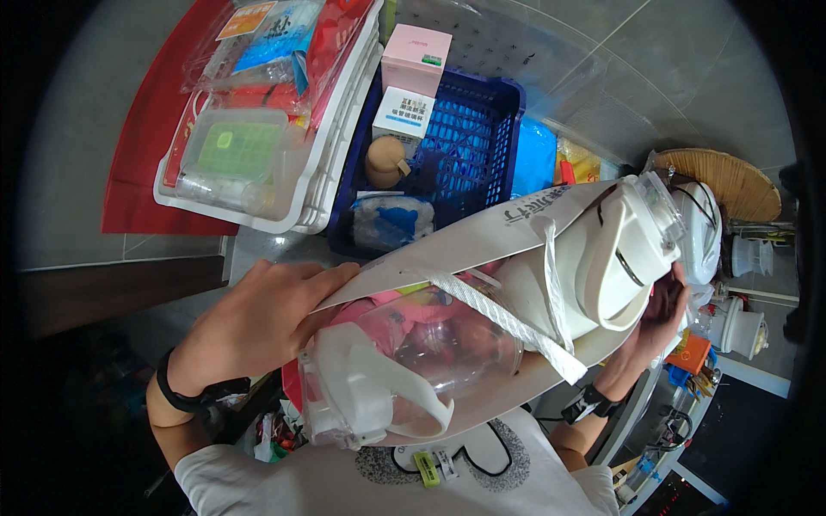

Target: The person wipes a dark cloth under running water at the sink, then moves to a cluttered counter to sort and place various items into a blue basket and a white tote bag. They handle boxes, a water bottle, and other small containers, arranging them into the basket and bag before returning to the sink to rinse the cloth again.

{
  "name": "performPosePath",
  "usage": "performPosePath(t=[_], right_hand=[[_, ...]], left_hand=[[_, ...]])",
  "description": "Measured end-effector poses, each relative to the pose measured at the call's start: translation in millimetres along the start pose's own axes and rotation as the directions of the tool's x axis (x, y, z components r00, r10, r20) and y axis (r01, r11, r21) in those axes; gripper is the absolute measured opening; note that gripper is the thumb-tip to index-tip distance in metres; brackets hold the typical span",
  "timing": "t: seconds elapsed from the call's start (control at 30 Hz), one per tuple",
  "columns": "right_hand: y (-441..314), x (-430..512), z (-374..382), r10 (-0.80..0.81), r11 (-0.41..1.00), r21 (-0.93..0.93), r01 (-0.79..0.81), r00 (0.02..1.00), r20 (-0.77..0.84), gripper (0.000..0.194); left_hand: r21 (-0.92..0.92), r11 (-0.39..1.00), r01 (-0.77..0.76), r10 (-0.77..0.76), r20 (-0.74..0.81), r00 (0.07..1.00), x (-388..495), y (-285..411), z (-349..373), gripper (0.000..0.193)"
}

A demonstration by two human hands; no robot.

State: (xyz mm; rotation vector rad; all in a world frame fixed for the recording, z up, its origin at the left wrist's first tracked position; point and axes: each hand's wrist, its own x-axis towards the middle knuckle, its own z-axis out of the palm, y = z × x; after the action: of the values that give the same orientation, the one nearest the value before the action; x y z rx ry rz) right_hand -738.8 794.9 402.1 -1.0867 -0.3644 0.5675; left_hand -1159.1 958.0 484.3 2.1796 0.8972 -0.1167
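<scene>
A white paper carrier bag (461,242) with printing on its side lies tilted across my front, its mouth turned up. My left hand (258,316) grips the bag's left edge. On the opposite side, my right hand (661,316) supports the bag's right end, its fingers partly hidden behind it. Inside the bag are a clear plastic bottle (445,351) with a white handled lid (352,374) and a white bottle (548,293) with a carry loop. Something pink (381,316) shows behind the clear bottle. White ribbon handles (500,316) cross over the bottles.
Beyond the bag stands a blue plastic basket (521,106) holding a pink box (416,58), a white box (403,113), a beige-lidded cup (382,164) and a plastic-wrapped pack (393,222). Left of it, a white basket (303,200) holds packaged goods. A white appliance (702,235) sits right.
</scene>
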Motion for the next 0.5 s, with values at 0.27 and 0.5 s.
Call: performPosePath(t=[0.27,0.5], right_hand=[[67.7,-21.7,-6.2,0.341,0.927,-0.101,-0.360,0.925,-0.167,0.042],[93.2,-7.1,3.9,0.309,0.943,-0.082,-0.322,0.941,-0.136,0.043]], left_hand=[[-0.146,0.984,0.103,-0.115,-0.071,0.991,2.0,9.4,2.5,0.047],[-0.101,0.993,0.058,-0.071,-0.125,0.990,4.8,4.3,1.4,0.034]])
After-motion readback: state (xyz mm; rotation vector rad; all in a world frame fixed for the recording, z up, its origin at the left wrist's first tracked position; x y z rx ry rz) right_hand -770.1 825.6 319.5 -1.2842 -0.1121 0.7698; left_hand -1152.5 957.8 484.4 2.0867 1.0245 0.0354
